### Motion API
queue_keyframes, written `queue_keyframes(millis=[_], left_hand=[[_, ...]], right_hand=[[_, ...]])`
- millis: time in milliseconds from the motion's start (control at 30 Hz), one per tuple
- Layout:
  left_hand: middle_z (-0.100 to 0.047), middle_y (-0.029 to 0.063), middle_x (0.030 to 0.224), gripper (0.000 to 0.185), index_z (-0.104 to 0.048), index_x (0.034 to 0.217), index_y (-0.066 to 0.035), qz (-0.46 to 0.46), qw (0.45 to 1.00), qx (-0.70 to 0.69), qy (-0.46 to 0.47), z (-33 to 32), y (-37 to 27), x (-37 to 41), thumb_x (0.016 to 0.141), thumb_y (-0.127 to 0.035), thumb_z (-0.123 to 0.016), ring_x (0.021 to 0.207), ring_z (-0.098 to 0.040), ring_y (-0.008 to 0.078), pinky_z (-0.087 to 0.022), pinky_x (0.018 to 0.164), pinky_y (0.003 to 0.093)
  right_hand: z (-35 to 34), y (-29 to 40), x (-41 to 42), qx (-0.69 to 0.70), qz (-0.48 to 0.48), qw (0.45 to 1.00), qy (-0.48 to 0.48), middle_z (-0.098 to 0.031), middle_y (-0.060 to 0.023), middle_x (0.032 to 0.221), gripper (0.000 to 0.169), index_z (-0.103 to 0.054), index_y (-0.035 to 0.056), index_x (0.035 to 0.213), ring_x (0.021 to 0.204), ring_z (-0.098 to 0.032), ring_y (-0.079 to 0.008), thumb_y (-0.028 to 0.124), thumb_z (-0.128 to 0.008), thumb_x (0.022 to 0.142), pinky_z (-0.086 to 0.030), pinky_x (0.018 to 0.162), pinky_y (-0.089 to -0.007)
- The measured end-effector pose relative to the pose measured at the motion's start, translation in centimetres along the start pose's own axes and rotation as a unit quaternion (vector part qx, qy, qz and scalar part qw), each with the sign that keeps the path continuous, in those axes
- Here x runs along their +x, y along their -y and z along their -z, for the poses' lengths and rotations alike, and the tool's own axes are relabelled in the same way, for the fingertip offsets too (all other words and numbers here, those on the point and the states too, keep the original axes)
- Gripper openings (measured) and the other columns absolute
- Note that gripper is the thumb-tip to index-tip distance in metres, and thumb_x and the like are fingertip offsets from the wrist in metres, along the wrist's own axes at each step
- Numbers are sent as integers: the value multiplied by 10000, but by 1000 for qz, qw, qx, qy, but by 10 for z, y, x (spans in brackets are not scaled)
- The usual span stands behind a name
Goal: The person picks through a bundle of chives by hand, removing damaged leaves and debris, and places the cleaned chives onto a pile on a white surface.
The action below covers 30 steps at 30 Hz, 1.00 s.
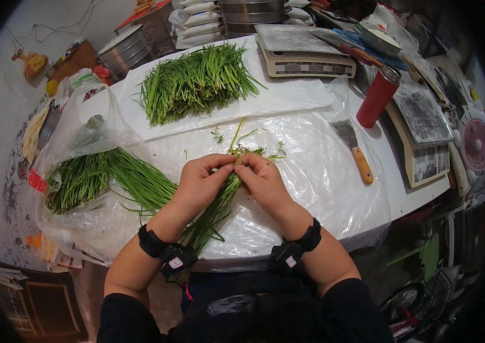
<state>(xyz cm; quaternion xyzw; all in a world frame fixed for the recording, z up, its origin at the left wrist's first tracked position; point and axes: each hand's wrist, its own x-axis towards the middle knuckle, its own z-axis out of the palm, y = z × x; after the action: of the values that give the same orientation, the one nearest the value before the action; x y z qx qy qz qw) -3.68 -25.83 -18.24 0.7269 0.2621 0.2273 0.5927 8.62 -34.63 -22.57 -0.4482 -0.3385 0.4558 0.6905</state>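
Over the plastic-covered table, my left hand (204, 178) and my right hand (264, 178) meet, thumbs and forefingers pinching thin green stalks between them. Beneath and between them lies a bunch of garlic chives (210, 216), its long leaves running toward the table's near edge. Loose green trimmings (259, 152) lie just beyond my fingertips. Left of my left hand, more chives (141, 180) stretch out of a clear plastic bag (101, 137). A large heap of chives (199, 81) rests on a white sheet at the far side.
A scraper with a wooden handle (361, 165) lies on the right, near a red flask (377, 97). One scale (304, 51) stands at the back, another scale (425, 124) at the right. Clear plastic sheeting (319, 180) covers the table's near part. Metal steamers (126, 49) stand behind.
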Motion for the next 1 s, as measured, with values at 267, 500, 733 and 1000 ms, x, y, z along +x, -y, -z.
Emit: queue_keyframes(millis=[267,500,733,1000], left_hand=[[-630,61,885,94,-541,934,-32,76,986,-150,-8,12,-1,7,899,-119,-528,775,-595,119,-489,716,232],[-631,126,914,110,-503,967,-35,163,967,-196,0,20,-14,10,926,-133,-473,755,-613,156,-509,701,264],[-614,29,865,120,-540,956,-60,167,973,-143,64,22,-2,11,901,-167,-536,739,-581,77,-464,653,189],[-600,15,845,187,-499,1073,6,61,995,-63,56,6,9,2,898,-58,-502,726,-564,61,-453,659,182]], right_hand=[[-6,7,-2,2,2,1000,-8,-515,25,678,110,-551,44,920,512,-437,-37,149,-523,899,-344,459,-177],[-10,13,-4,32,-12,999,0,-522,22,687,111,-555,43,929,509,-433,-34,145,-519,903,-347,463,-172],[-7,5,-2,5,29,1000,7,-522,22,688,114,-552,45,936,513,-432,-35,149,-517,906,-348,464,-172],[-6,4,-3,-50,25,998,-13,-513,31,673,127,-546,53,942,517,-436,-29,171,-537,897,-339,451,-172]])
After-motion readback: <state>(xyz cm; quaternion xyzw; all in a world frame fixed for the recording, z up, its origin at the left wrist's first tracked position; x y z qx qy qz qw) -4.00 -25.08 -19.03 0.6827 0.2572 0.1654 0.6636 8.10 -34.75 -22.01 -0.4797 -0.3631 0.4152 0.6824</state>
